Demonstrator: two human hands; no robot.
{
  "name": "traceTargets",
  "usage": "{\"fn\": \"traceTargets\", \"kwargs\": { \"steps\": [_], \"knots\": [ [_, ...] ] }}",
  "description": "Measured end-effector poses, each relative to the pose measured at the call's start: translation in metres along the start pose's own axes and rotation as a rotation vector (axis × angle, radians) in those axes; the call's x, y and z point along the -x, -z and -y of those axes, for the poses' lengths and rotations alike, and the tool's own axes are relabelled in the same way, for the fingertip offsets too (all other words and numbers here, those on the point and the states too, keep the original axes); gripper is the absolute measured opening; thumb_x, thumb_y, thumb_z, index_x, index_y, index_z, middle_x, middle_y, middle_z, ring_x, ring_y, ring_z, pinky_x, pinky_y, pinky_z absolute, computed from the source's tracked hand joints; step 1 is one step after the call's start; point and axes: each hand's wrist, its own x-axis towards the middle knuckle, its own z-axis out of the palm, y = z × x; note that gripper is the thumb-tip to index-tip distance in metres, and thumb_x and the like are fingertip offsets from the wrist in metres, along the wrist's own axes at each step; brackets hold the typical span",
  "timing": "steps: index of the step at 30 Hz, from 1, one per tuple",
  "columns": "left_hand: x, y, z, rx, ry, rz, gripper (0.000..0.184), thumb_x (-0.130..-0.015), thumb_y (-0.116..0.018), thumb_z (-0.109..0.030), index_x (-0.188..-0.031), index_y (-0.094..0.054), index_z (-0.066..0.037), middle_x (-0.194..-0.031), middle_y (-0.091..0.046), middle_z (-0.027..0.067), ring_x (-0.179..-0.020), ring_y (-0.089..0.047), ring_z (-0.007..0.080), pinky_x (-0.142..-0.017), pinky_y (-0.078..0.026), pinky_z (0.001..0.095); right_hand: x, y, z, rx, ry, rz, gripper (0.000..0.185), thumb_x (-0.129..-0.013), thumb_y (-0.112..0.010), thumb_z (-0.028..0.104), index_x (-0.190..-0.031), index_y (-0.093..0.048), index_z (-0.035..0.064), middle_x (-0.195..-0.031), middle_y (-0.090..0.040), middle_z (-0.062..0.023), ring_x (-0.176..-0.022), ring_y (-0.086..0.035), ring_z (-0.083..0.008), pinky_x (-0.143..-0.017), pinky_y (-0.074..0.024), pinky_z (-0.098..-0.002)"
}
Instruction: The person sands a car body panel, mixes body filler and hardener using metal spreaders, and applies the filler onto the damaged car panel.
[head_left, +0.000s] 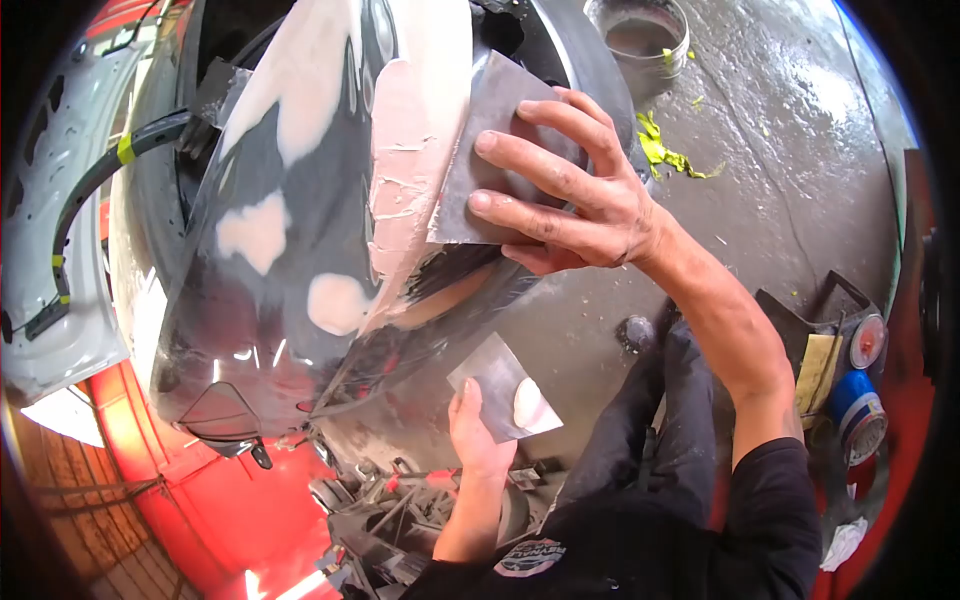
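Observation:
A dark car body panel (pixel 330 220) with pale pink filler patches fills the upper left and middle. My right hand (pixel 580 185) presses a wide grey metal spreader (pixel 500 130) against the panel, its left edge along a thick strip of pink filler (pixel 400 160). The fingers lie spread over the plate, with the thumb mostly hidden. Lower down, my left hand (pixel 482 425) holds a smaller grey metal plate (pixel 490 385), its thumb on the upper face. A lump of pale filler (pixel 525 403) sits near that plate's right corner.
A bucket (pixel 640 40) stands on the wet grey floor at the top, near torn yellow-green tape (pixel 665 150). At the right are a blue can (pixel 855 410) and a dark bin-like part (pixel 830 310). Metal parts (pixel 400 520) lie below; a light panel (pixel 60 330) is far left.

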Motion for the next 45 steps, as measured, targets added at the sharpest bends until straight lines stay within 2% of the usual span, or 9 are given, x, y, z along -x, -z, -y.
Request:
{"fn": "traceTargets", "kwargs": {
  "steps": [16, 22, 24, 29, 38, 45],
  "knots": [
    [-0.002, 0.003, 0.011, 0.035, 0.038, 0.039, 0.03, -0.107, -0.055, -0.026, -0.124, -0.063, -0.002, -0.123, -0.07, 0.0093, -0.113, -0.067, 0.0245, -0.101, -0.052, 0.0431, -0.024, 0.005, -0.026, -0.039, 0.064, 0.069, 0.057, -0.062, -0.084, 0.014, -0.118, -0.072, 0.0198, -0.138, -0.063, -0.0083, -0.124, -0.057, -0.0363, -0.106, -0.043, -0.0578],
    [-0.001, 0.003, 0.011, 0.041, 0.045, 0.052, 0.03, -0.108, -0.054, -0.025, -0.125, -0.063, -0.002, -0.123, -0.07, 0.0091, -0.112, -0.067, 0.024, -0.1, -0.052, 0.0426, -0.001, 0.01, -0.016, 0.044, -0.004, 0.074, 0.061, -0.062, -0.084, 0.016, -0.121, -0.071, 0.0216, -0.14, -0.063, -0.0083, -0.124, -0.058, -0.0359, -0.108, -0.0422, -0.0574],
    [-0.002, 0.003, 0.012, 0.051, 0.043, 0.076, 0.031, -0.108, -0.054, -0.025, -0.125, -0.063, -0.001, -0.123, -0.07, 0.0095, -0.113, -0.067, 0.0241, -0.101, -0.052, 0.0426, 0.0, 0.009, -0.002, 0.043, -0.012, 0.057, 0.062, -0.061, -0.086, 0.02, -0.121, -0.071, 0.0221, -0.14, -0.063, -0.0071, -0.126, -0.057, -0.0354, -0.109, -0.0413, -0.0571],
    [0.0, 0.008, 0.014, 0.065, 0.041, 0.077, 0.032, -0.108, -0.053, -0.025, -0.126, -0.062, -0.001, -0.124, -0.07, 0.0104, -0.114, -0.067, 0.0246, -0.101, -0.052, 0.0424, 0.0, -0.013, 0.008, 0.048, -0.04, 0.038, 0.064, -0.06, -0.086, 0.022, -0.123, -0.072, 0.022, -0.141, -0.063, -0.0063, -0.127, -0.055, -0.0361, -0.11, -0.0402, -0.0588],
    [0.007, 0.02, 0.017, 0.075, 0.033, 0.061, 0.033, -0.108, -0.053, -0.027, -0.126, -0.063, -0.001, -0.124, -0.07, 0.0105, -0.113, -0.067, 0.0248, -0.1, -0.052, 0.0421, 0.003, -0.018, 0.038, 0.119, -0.081, 0.006, 0.054, -0.067, -0.083, 0.022, -0.121, -0.075, 0.0209, -0.143, -0.062, -0.0053, -0.127, -0.056, -0.0345, -0.112, -0.0381, -0.061],
    [0.012, 0.028, 0.015, 0.088, 0.016, 0.053, 0.031, -0.108, -0.054, -0.027, -0.124, -0.063, -0.002, -0.123, -0.07, 0.0101, -0.112, -0.068, 0.0245, -0.1, -0.052, 0.0419, 0.024, -0.023, 0.052, 0.157, -0.115, 0.023, 0.055, -0.067, -0.084, 0.023, -0.121, -0.075, 0.0206, -0.141, -0.063, -0.005, -0.126, -0.056, -0.0349, -0.112, -0.0372, -0.0618]
  ]
}}
